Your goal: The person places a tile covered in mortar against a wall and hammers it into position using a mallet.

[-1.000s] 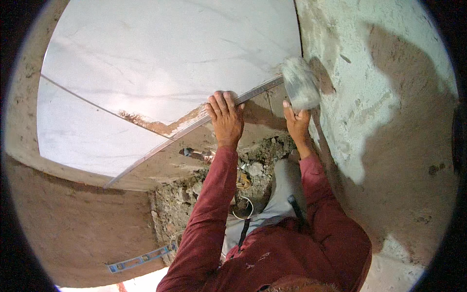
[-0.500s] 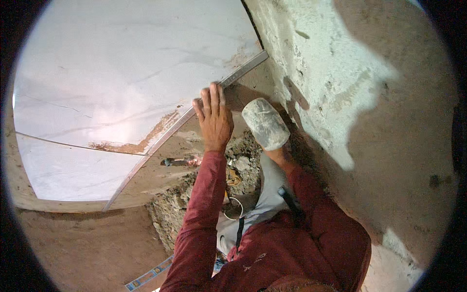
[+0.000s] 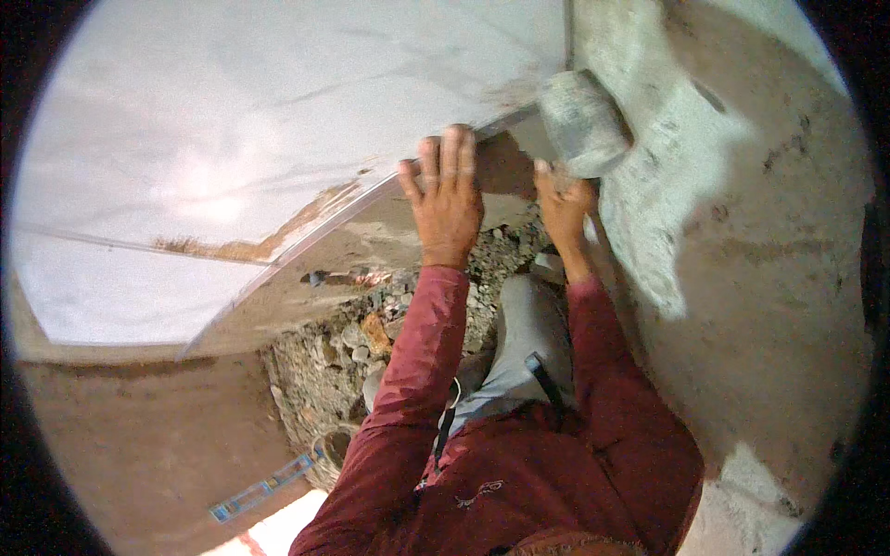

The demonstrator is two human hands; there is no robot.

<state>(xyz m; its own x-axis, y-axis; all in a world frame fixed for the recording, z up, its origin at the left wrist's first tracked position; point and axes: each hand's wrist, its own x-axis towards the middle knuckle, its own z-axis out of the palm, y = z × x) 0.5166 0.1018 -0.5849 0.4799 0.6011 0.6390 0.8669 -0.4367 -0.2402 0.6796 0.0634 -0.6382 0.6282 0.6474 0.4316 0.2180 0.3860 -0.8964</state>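
A pale grey-white mallet (image 3: 582, 123) is in my right hand (image 3: 564, 208), whose fingers close round its handle. Its bulky head overlaps the far right end of a thin metal strip (image 3: 334, 211); whether it touches the strip I cannot tell. The strip runs along the near edge of a white, grey-veined slab (image 3: 278, 93). My left hand (image 3: 447, 204) lies flat over strip and slab edge, palm down, fingers stretched forward. Brown mortar crumbs (image 3: 306, 222) lie on the slab beside the strip.
A rough plastered wall (image 3: 742, 232) rises close on the right. Rubble (image 3: 371, 334) covers the ground below the slab. At the lower left lie a blue spirit level (image 3: 264, 486) and a round container (image 3: 332, 449). A small tool (image 3: 320, 277) rests under the slab edge.
My right hand has swung the mallet forward and to the right, toward the strip's far end. My left hand stays flat on the strip. The whole view has shifted slightly.
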